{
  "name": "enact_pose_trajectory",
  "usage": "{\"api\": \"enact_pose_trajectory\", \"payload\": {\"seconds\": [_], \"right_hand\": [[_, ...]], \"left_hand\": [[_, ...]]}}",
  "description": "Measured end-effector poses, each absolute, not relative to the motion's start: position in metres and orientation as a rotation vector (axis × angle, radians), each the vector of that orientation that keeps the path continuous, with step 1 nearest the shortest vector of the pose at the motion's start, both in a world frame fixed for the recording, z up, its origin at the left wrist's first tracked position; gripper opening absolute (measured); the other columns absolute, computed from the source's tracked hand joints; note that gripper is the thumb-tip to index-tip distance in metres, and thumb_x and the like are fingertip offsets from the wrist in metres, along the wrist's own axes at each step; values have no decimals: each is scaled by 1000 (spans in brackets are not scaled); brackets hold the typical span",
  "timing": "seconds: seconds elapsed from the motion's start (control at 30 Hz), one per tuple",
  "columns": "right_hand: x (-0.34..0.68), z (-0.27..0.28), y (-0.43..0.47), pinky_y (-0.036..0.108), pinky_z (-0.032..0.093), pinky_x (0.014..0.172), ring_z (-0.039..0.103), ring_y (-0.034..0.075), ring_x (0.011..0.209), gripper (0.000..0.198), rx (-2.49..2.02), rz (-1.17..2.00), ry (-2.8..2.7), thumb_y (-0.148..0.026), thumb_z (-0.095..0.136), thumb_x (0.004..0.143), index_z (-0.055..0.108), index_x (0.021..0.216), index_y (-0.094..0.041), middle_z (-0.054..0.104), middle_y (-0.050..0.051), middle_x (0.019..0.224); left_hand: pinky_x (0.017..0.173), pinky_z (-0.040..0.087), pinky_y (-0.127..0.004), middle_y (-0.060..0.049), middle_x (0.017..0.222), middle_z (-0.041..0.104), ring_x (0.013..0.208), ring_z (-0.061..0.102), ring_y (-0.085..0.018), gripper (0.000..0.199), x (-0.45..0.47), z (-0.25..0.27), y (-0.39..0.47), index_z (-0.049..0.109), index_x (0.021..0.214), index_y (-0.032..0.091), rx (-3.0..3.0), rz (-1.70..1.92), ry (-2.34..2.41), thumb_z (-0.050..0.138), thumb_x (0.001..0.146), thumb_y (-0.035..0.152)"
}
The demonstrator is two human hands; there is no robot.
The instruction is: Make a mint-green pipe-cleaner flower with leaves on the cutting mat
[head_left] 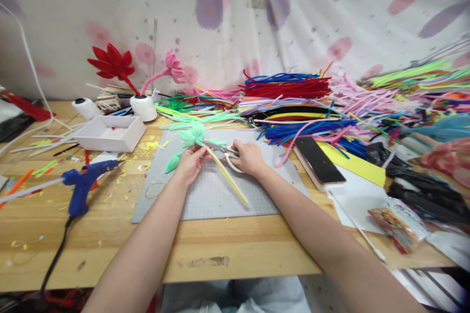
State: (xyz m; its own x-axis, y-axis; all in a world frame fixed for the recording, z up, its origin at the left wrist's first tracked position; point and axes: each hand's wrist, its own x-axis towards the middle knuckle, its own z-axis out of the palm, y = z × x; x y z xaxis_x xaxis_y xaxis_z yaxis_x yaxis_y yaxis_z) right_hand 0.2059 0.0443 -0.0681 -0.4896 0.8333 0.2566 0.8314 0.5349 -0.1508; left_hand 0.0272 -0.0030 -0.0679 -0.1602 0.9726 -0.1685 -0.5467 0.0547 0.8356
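My left hand (191, 162) pinches a mint-green pipe cleaner flower (192, 133) just under its petals. From that grip a pale pink and yellow stem (229, 176) slants down to the right. My right hand (248, 158) is closed round the handles of a pair of scissors (228, 150). Their blades reach left to the base of the flower, close to my left fingers; whether they touch the stem I cannot tell. Left of my left hand, a green bud-shaped piece (173, 162) lies on the grey cutting mat (205, 205).
A blue glue gun (82, 183) lies at left near a white box (110, 133). Red and pink flowers (113, 64) stand in a white thread cone (143, 107). Bundled pipe cleaners (290, 89) line the back. At right are a phone (319, 160), a cable and black plastic bags (428, 190).
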Motion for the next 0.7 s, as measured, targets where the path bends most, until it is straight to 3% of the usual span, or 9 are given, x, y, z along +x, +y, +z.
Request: {"api": "enact_pose_trajectory", "payload": {"seconds": [0.7], "right_hand": [[206,-64,46,27,27,64,57,19,70,39,-1381,-8,-2520,-54,45,76,52,92,-20,65,5,74]], "left_hand": [[59,51,-16,-2,67,63,62,58,-8,3,28,-70,-3,61,68,10,588,1439,968,64,68,12]]}}
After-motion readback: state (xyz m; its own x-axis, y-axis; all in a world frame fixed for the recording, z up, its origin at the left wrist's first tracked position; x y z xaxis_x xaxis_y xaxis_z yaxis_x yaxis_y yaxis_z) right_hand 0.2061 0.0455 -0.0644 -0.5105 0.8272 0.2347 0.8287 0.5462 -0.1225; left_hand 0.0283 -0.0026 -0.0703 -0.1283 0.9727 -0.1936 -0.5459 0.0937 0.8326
